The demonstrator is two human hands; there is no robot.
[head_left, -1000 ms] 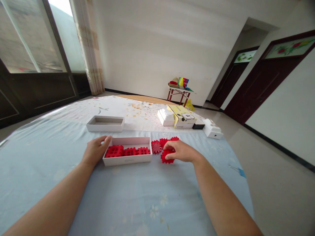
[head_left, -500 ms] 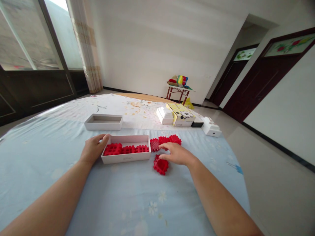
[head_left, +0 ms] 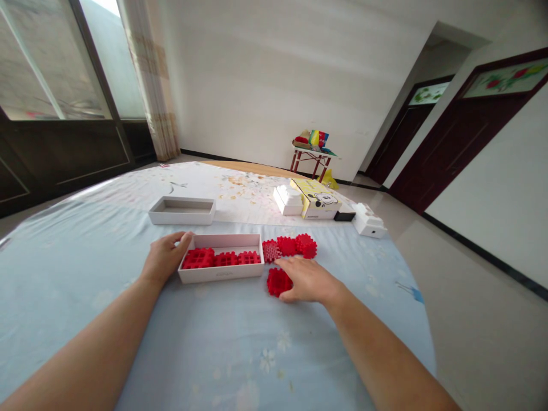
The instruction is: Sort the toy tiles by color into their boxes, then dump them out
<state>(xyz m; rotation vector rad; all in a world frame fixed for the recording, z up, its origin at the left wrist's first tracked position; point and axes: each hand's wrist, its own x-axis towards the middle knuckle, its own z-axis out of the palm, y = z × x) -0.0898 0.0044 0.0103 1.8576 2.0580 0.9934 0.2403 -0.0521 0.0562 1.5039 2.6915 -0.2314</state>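
Observation:
My left hand (head_left: 165,257) grips the left end of an open white box (head_left: 222,275), its thumb by the rim and its other fingers partly hidden. Inside the box, red toothed plastic building blocks (head_left: 225,259) lie in a row. To the right of the box, my right hand (head_left: 309,278) is closed around the right side of a red toothed block (head_left: 278,281), thumb on the near side and fingers on the far side. Just beyond that hand, several more red blocks (head_left: 287,246) stand in a line beside the box.
An open white tray-like box (head_left: 182,217) stands farther back on the left. At the back right are a white moulded object (head_left: 287,200), a yellow cartoon-printed box (head_left: 321,200), a black box (head_left: 345,213) and another white object (head_left: 369,221). A cloth covers the round table (head_left: 205,354).
My right hand has moved slightly nearer, and its thumb has come down to the near side of the single red block. That block has turned a little. My left hand stays at the box.

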